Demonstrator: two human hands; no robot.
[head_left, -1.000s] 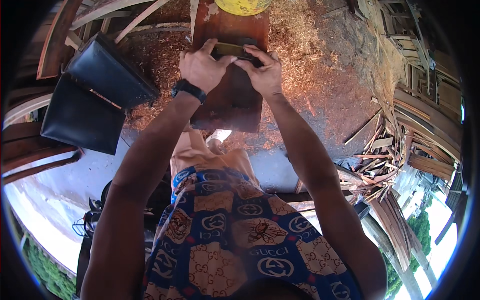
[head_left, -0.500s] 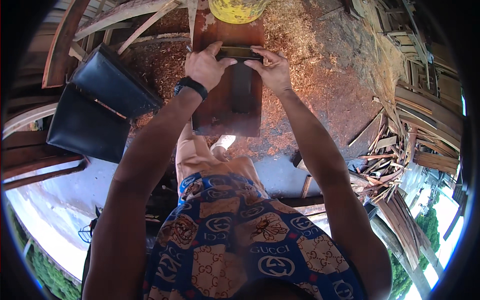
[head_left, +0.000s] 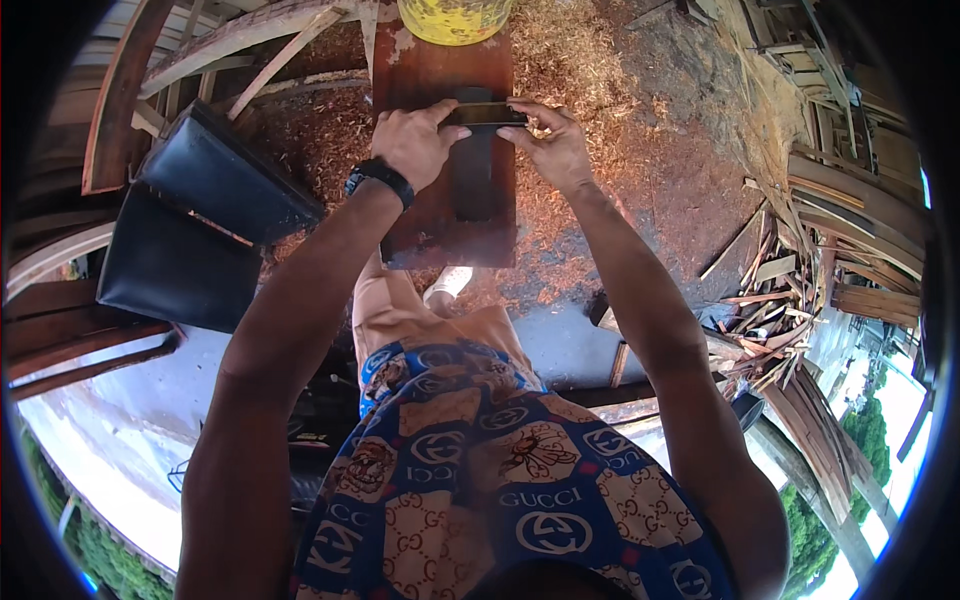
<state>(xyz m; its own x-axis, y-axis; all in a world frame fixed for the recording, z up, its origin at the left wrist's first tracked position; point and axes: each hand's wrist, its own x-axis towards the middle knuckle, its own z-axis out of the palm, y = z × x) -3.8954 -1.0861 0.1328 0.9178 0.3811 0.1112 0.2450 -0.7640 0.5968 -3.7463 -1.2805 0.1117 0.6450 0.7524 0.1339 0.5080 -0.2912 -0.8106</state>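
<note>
My left hand (head_left: 413, 143) and my right hand (head_left: 556, 148) pinch the two ends of a narrow, flat metal blade (head_left: 488, 114), thumbs on the near side and fingers on the far side. It lies crosswise over a long dark whetstone-like block (head_left: 473, 185), which runs lengthwise on a reddish-brown wooden board (head_left: 408, 232). The block shows on both sides of the blade. Fingers hide the blade's ends, and I cannot tell which edge is sharp. A dark watch (head_left: 380, 180) is on my left wrist.
A yellow bucket (head_left: 455, 22) stands at the board's far end. Two black padded panels (head_left: 185, 255) are at the left. Wood shavings (head_left: 590, 75) cover the ground at the right of the board. Scrap wood (head_left: 770, 325) is heaped farther right, near stacked planks (head_left: 860, 235).
Both hands have drawn the blade slightly nearer along the dark block, uncovering more of its far end. The grip is the same. The view has shifted a little.
</note>
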